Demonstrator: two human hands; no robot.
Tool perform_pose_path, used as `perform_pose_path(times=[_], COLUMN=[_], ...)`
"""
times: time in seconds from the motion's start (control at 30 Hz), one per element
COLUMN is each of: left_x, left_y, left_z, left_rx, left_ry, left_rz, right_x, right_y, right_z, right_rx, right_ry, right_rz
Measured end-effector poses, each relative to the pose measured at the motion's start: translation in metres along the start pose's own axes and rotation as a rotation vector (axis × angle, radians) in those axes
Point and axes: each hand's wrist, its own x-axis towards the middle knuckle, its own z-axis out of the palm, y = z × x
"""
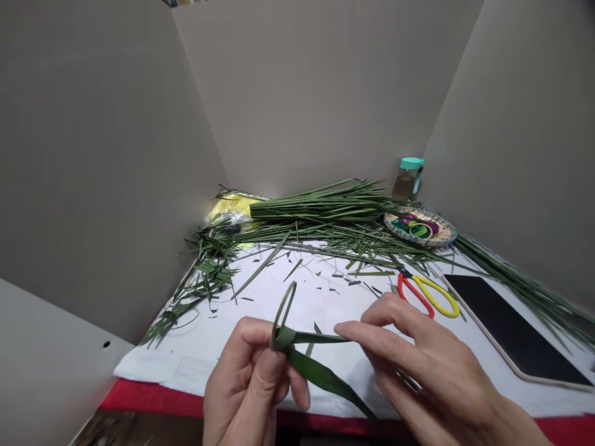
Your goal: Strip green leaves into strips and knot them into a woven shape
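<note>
My left hand (251, 378) pinches a knot (283, 339) tied in a narrow green palm-like leaf strip, with thumb and fingers around it. A thin upright loop of leaf (284, 308) rises above the knot. A wider leaf tail (325, 381) hangs down to the right, and a thin tail (320, 337) runs right to my right hand (409, 353). Its index fingertip and thumb seem closed on that thin end. Something thin and metallic (408, 379) shows under my right hand, mostly hidden.
Red-and-yellow-handled scissors (427, 296) and a black tablet (511, 328) lie on the white sheet (186, 365) over red cloth. Behind are a long leaf bundle (316, 207), scattered scraps, a woven dish (421, 227) and a teal-lidded bottle (406, 178). Grey walls surround the table.
</note>
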Motion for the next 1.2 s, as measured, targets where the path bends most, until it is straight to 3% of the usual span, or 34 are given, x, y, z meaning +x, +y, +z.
perform_pose_path(times=[0.17, 0.33, 0.5, 0.7, 0.93, 1.07, 1.2], left_x=[-0.003, -0.002, 0.0, -0.001, -0.001, -0.004, -0.007], left_y=[-0.002, -0.003, -0.004, -0.007, -0.008, -0.009, -0.008], left_z=[0.01, 0.017, 0.01, 0.007, 0.019, 0.025, 0.028], left_rx=[0.057, 0.037, 0.01, 0.079, 0.073, 0.032, -0.02], left_ry=[-0.002, 0.048, 0.073, 0.039, 0.008, 0.084, 0.216], left_rz=[-0.009, -0.034, 0.008, -0.094, -0.157, -0.032, 0.012], right_x=[0.016, 0.025, 0.017, 0.008, 0.011, 0.02, 0.024], right_y=[-0.012, -0.018, -0.017, -0.011, -0.017, -0.02, -0.014], right_z=[0.009, 0.016, 0.008, -0.004, 0.007, 0.014, 0.018], right_rx=[0.078, -0.128, -0.158, -0.107, -0.008, -0.016, 0.042], right_ry=[-0.032, 0.024, -0.092, -0.136, -0.046, -0.089, -0.098], right_rz=[0.018, -0.101, -0.178, -0.027, 0.11, 0.101, -0.077])
